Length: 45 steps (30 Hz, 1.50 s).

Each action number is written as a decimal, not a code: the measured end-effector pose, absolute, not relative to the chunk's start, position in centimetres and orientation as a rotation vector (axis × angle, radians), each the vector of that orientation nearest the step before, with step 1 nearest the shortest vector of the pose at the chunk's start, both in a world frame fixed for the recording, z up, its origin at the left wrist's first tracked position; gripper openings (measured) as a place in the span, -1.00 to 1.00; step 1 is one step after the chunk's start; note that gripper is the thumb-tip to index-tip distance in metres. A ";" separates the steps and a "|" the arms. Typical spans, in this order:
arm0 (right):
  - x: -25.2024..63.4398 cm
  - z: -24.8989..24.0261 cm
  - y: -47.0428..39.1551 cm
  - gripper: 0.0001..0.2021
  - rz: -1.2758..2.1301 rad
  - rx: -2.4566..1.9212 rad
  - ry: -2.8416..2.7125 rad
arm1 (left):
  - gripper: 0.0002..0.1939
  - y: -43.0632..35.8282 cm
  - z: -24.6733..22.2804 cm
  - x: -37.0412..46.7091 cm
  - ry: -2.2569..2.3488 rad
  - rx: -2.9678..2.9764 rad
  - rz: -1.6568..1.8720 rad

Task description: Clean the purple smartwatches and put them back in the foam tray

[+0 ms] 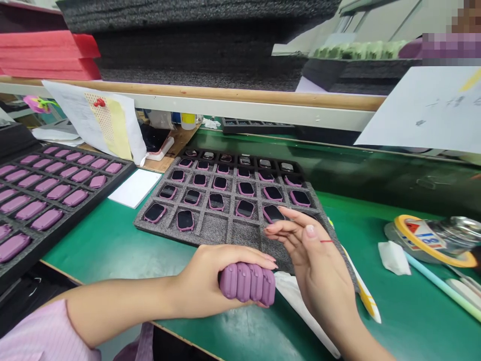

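Note:
My left hand [210,278] is wrapped round a row of several purple watch cases [248,284] stood side by side on edge, above the front of the bench. My right hand [315,255] is above the right front of a dark grey foam tray [214,228], fingers apart and nothing seen in them. Its fingertips are nearest a purple smartwatch with a black screen [272,214] in the tray; whether they touch it I cannot tell. More such watches [245,209] lie screen up in the tray's compartments. Some front compartments hold nothing, and my right hand hides others.
At left, another foam tray [80,210] holds rows of purple cases. A white pad [136,188] lies between the trays. On the right are a metal-topped bottle with yellow tape [432,240], a crumpled tissue [394,258] and a white-and-yellow tool [366,296]. A shelf [225,103] overhangs the back.

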State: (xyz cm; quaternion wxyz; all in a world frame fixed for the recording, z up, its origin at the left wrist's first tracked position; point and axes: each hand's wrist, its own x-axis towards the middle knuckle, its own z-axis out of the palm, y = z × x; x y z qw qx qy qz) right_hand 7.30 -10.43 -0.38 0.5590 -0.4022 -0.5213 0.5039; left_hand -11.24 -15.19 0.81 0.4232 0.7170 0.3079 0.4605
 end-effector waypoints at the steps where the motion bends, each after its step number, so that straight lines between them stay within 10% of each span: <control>1: 7.3 -0.3 -10.4 -0.62 1.192 -0.955 -1.231 | -0.57 -15.2 0.8 -11.3 0.768 1.805 1.147; 45: 8.2 -0.7 -10.3 -0.59 1.057 -0.910 -1.682 | -0.65 -13.5 -0.6 -12.7 0.791 2.393 1.187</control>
